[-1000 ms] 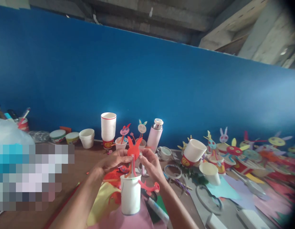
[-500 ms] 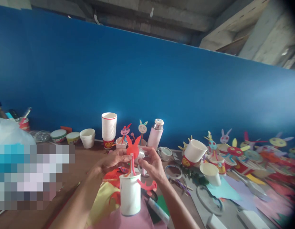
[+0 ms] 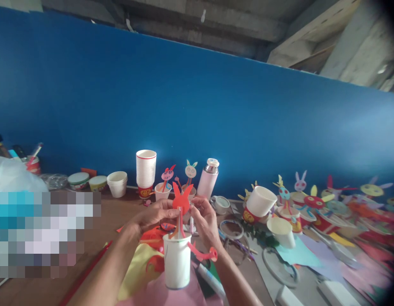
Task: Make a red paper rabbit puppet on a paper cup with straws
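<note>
A red paper rabbit head (image 3: 181,201) stands above a white paper cup (image 3: 177,261), joined to it by thin coloured strips (image 3: 180,223). My left hand (image 3: 159,213) pinches the head's left edge between thumb and fingers. On its right side, my right hand (image 3: 203,214) has its thumb and fingers pressed together near the edge; what they hold is too small to make out. A curled red paper strip (image 3: 203,253) sticks out from the cup's right side. Pink paper (image 3: 159,293) and yellow paper (image 3: 138,267) lie under and beside the cup.
Behind my hands are stacked cups (image 3: 146,170), two small rabbit figures in cups and a pink thermos (image 3: 208,180). Several paper figures (image 3: 318,203), tape rings (image 3: 281,267) and coloured sheets fill the right. A plastic bag (image 3: 15,180) is at the left.
The cup and rabbit head have shifted slightly right. The clear, shiny item formerly by my right fingers no longer shows, and those fingers have drawn closer together.
</note>
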### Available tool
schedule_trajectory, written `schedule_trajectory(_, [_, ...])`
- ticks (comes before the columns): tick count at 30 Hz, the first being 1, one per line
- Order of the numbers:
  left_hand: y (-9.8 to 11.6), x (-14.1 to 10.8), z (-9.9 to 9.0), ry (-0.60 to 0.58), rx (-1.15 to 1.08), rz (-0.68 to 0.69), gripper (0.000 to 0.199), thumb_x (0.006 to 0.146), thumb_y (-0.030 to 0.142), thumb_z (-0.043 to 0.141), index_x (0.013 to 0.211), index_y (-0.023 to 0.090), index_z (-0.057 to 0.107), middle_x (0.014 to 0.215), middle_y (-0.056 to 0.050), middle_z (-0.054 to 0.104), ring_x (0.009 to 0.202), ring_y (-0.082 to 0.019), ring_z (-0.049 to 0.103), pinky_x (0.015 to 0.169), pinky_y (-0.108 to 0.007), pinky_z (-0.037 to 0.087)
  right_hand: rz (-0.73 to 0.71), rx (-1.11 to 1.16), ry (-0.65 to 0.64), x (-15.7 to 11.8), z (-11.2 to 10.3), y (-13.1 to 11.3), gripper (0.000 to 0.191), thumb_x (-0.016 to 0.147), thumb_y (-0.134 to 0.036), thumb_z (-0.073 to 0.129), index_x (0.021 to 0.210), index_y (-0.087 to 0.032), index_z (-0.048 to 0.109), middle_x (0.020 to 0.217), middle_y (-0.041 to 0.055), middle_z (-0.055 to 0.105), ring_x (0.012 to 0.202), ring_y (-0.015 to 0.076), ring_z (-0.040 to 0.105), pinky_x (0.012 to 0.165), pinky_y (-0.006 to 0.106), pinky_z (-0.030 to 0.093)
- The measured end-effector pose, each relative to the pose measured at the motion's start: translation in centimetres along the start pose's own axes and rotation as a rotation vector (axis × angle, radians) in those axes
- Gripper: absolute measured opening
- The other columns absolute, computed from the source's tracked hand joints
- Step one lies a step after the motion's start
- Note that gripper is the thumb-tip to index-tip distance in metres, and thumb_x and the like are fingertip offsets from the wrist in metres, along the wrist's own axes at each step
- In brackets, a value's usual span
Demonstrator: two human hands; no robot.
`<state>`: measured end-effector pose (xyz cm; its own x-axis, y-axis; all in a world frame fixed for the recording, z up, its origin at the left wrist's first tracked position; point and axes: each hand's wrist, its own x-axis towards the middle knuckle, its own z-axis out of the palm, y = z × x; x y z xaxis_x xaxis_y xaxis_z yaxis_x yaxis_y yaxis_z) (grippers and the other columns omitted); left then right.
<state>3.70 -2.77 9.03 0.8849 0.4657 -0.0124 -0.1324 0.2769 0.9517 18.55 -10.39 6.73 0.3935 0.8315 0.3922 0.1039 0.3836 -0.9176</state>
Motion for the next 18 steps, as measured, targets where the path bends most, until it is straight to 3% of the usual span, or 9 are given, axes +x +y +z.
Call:
schedule_trajectory(6, [0.02, 0.01, 0.08, 0.005, -0.014, -0.009, 0.024, 0.070, 0.026, 0.064, 0.089, 0.011, 0.066, 0.078, -0.009, 0.067, 0.072, -0.020, 0.060, 0.070, -0.031, 0.043, 0.054, 0.055, -0.051, 0.27, -0.35, 0.44, 0.017, 0.078, -0.034, 0.052, 0.083, -0.018, 0.054, 0.069, -0.0014, 0.054, 0.054, 0.0090, 0.049, 0.051, 0.020, 0.042])
schedule_trajectory(12, [0.34, -0.11, 0.25, -0.010, -0.060, 0.006, 0.024, 0.070, 0.023, 0.064, 0.090, 0.010, 0.065, 0.079, -0.009, 0.066, 0.071, -0.017, 0.060, 0.069, -0.028, 0.042, 0.139, 0.176, -0.381, 0.64, -0.83, -0.04, 0.031, 0.073, -0.036, 0.058, 0.100, -0.019, 0.055, 0.082, 0.0030, 0.062, 0.072, 0.0158, 0.057, 0.065, 0.028, 0.046])
schedule_trajectory(18, [0.34, -0.23, 0.11, 0.009, -0.056, -0.008, 0.021, 0.070, 0.025, 0.064, 0.084, 0.010, 0.065, 0.075, -0.009, 0.066, 0.065, -0.017, 0.060, 0.061, -0.026, 0.042, 0.083, 0.059, -0.214, 0.41, -0.68, 0.32, 0.030, 0.068, -0.025, 0.062, 0.096, -0.019, 0.056, 0.074, 0.0006, 0.060, 0.065, 0.0132, 0.055, 0.060, 0.025, 0.046])
